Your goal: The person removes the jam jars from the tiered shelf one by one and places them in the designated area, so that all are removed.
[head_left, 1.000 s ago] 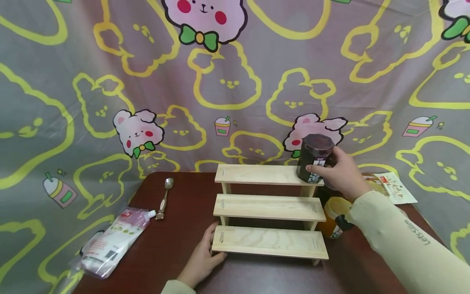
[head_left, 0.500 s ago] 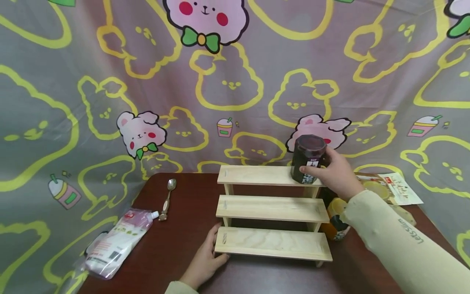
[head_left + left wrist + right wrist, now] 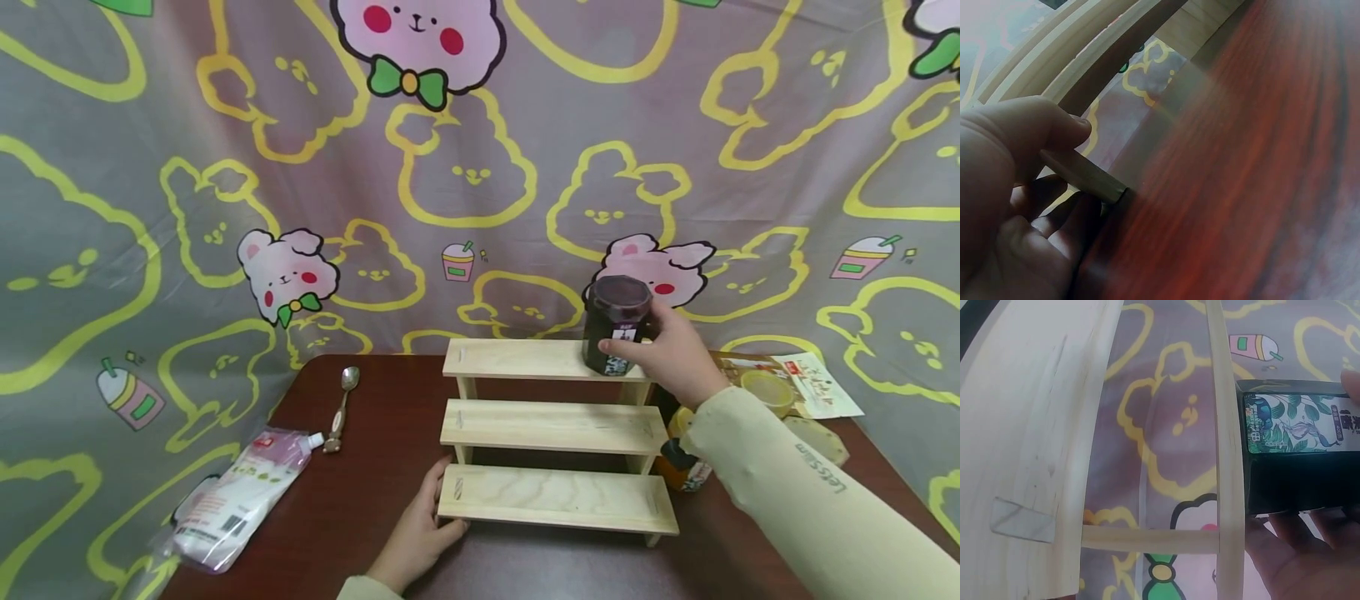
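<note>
A three-tier wooden step rack [image 3: 555, 496] stands on the dark red-brown table. My right hand [image 3: 678, 358] grips a dark octagonal glass jar [image 3: 609, 329] with a purple-black lid, held upright at the right part of the top tier. In the right wrist view, the jar's leafy label [image 3: 1297, 423] faces the camera and its base sits right at the board's edge. My left hand [image 3: 422, 533] holds the left end of the bottom tier. Seen from the left wrist, the thumb [image 3: 1063, 128] lies along the board and the other fingers curl around the rack's leg [image 3: 1094, 178].
Right of the rack stands an orange-coloured jar [image 3: 682, 467], partly behind the sleeve, with flat food packets [image 3: 821, 387] behind it. A spoon [image 3: 341, 408] and a clear-and-purple spouted pouch [image 3: 240, 500] lie on the left. A cartoon-print cloth [image 3: 480, 250] hangs close behind the table.
My right hand has brought the dark jar a little to the left along the top tier, in from its right end. The left hand keeps its hold on the rack.
</note>
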`<state>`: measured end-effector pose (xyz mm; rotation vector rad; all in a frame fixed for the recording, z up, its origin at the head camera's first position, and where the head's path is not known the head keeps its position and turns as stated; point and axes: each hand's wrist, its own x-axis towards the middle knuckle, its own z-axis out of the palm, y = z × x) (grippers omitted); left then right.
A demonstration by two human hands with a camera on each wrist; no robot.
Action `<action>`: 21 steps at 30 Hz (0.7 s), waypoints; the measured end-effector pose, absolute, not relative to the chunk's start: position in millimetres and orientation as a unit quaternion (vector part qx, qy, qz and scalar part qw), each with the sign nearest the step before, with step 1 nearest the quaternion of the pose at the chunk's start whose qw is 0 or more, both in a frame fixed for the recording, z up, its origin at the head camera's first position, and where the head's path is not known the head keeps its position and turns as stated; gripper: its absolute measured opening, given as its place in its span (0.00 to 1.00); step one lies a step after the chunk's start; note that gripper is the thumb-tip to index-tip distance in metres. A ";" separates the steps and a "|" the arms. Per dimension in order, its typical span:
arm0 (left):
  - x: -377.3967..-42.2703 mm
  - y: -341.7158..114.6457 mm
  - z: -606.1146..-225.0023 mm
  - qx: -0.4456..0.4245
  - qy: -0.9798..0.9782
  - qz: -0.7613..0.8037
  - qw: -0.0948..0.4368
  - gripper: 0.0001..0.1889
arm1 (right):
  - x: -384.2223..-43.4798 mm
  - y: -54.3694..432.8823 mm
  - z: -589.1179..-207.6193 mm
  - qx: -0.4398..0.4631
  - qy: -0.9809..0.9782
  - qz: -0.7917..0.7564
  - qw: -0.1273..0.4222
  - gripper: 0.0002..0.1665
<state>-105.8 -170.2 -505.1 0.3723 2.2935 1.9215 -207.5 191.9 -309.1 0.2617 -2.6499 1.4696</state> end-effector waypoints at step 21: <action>-105.8 -171.0 -505.6 0.122 0.764 0.630 0.064 0.49 | -213.0 162.6 -312.5 0.093 -0.861 0.498 0.033 0.51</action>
